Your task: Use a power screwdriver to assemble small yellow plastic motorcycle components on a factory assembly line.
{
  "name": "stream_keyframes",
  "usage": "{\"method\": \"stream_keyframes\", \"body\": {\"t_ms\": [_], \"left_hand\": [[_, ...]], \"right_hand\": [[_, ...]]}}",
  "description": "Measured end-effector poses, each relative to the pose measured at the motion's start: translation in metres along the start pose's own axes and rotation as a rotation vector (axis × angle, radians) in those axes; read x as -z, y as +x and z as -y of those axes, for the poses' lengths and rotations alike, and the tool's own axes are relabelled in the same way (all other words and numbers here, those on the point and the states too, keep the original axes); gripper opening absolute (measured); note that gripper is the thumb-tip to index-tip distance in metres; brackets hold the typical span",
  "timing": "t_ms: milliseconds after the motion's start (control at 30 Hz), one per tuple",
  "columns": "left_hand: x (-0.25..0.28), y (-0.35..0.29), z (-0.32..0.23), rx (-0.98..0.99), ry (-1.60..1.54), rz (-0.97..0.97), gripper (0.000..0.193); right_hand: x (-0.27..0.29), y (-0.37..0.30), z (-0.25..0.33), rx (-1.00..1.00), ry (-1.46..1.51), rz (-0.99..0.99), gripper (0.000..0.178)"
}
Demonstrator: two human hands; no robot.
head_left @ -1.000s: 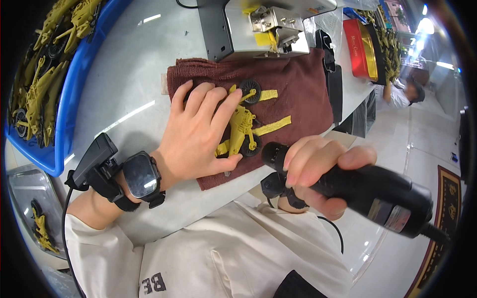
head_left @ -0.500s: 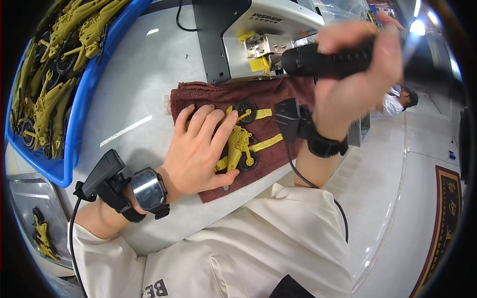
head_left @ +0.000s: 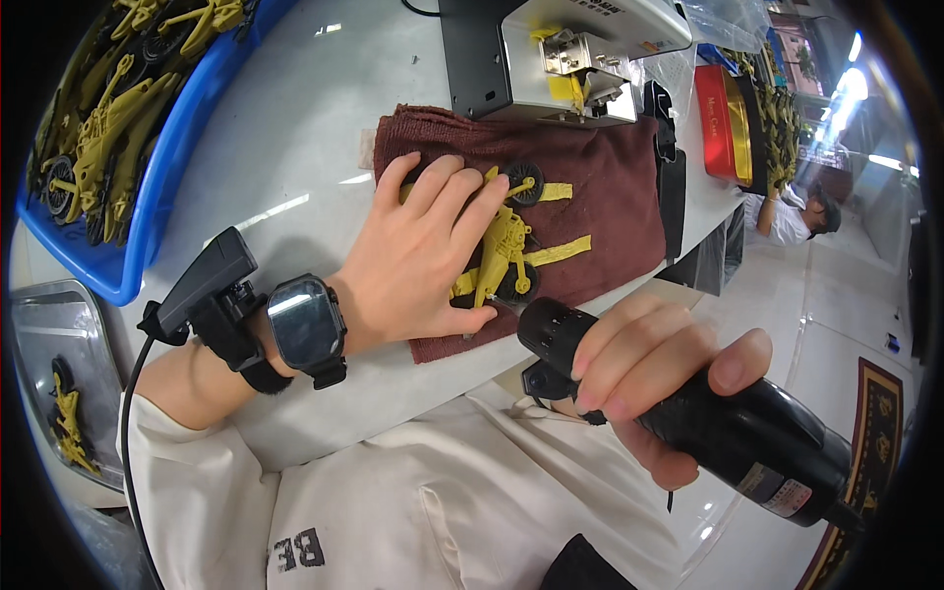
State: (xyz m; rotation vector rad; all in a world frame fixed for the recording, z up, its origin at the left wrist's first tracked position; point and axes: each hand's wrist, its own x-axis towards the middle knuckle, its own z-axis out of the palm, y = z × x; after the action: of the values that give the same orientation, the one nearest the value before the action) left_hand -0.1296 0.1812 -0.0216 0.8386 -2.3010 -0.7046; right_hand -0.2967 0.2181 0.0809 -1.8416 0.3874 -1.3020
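Observation:
A yellow toy vehicle (head_left: 504, 241) with black wheels lies on a brown towel (head_left: 615, 211). My left hand (head_left: 398, 246) rests over its left part, fingers spread and thumb at the near side, holding it down; the palm hides part of it. Wrapped round a black electric screwdriver (head_left: 762, 442), my right hand (head_left: 654, 364) has the tool's front end slanting up and left, close to the toy's near wheel. The bit is at or just beside the toy; contact cannot be made out. Two yellow strips (head_left: 560, 250) lie to the toy's right.
A grey machine (head_left: 531, 59) stands behind the towel. At the left, a blue bin (head_left: 147, 236) is full of yellow toy parts, and a metal tray (head_left: 88, 315) holds one toy. A red box (head_left: 718, 123) stands far right, near another person (head_left: 787, 216).
My right hand has brought the screwdriver from above the machine down toward me, to the near side of the toy. My left hand keeps holding the toy. The view has shifted.

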Motion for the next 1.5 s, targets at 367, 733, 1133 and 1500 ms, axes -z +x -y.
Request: {"method": "stream_keyframes", "body": {"t_ms": [367,733,1133,1500], "left_hand": [[-0.001,-0.001,0.001,-0.007,0.019,0.010,0.098],[-0.002,0.001,-0.002,-0.007,0.015,0.022,0.097],[0.104,-0.063,-0.022,0.290,-0.429,-0.180,0.098],[0.220,-0.388,0.017,1.392,0.984,-0.357,0.078]], "right_hand": [[-0.005,0.002,-0.009,-0.205,0.005,0.094,0.051],[0.027,-0.001,0.007,0.050,-0.130,-0.641,0.047],[0.072,-0.016,-0.056,-0.106,-0.423,-0.767,0.049],[0.091,-0.016,-0.051,-0.246,-0.332,-0.934,0.031]]}}
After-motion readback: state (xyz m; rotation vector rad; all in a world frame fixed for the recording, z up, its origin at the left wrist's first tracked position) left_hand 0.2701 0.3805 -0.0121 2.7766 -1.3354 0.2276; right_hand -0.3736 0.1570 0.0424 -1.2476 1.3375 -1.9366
